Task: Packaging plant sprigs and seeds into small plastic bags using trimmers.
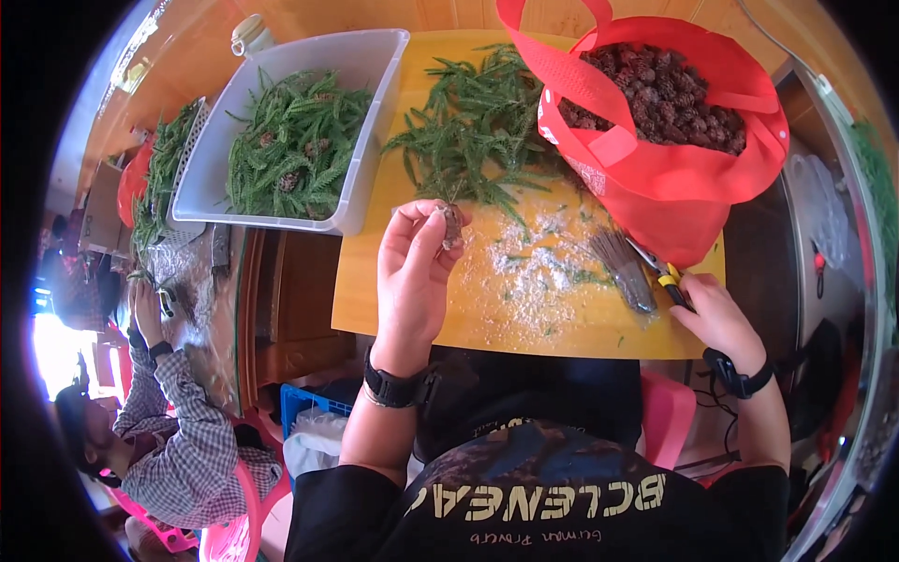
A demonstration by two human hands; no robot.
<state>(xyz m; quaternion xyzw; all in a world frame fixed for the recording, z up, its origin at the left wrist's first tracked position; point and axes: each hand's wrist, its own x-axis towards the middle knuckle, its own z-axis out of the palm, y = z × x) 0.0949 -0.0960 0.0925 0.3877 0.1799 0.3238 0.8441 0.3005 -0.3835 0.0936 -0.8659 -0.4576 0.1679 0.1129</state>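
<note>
My left hand (412, 267) is raised over the table's middle, pinching a small brown pine cone (452, 228) between thumb and fingertips. At the table's right front, my right hand (719, 318) has its fingers round the yellow and black handles of a pair of pliers (670, 279). The jaws point up and left, close to the red bag. Beside them lies a bundle of thin dark wires (620, 262) in a clear sleeve. White flakes (538, 272) are scattered over the tabletop between my hands.
Green fir sprigs (478, 122) lie at the back of the yellow table (393, 309). A red bag (688, 183) full of pine cones (655, 89) stands at right. On the left, a translucent bin (351, 201) holds sprigs and cones. Another person (192, 450) works at a side table.
</note>
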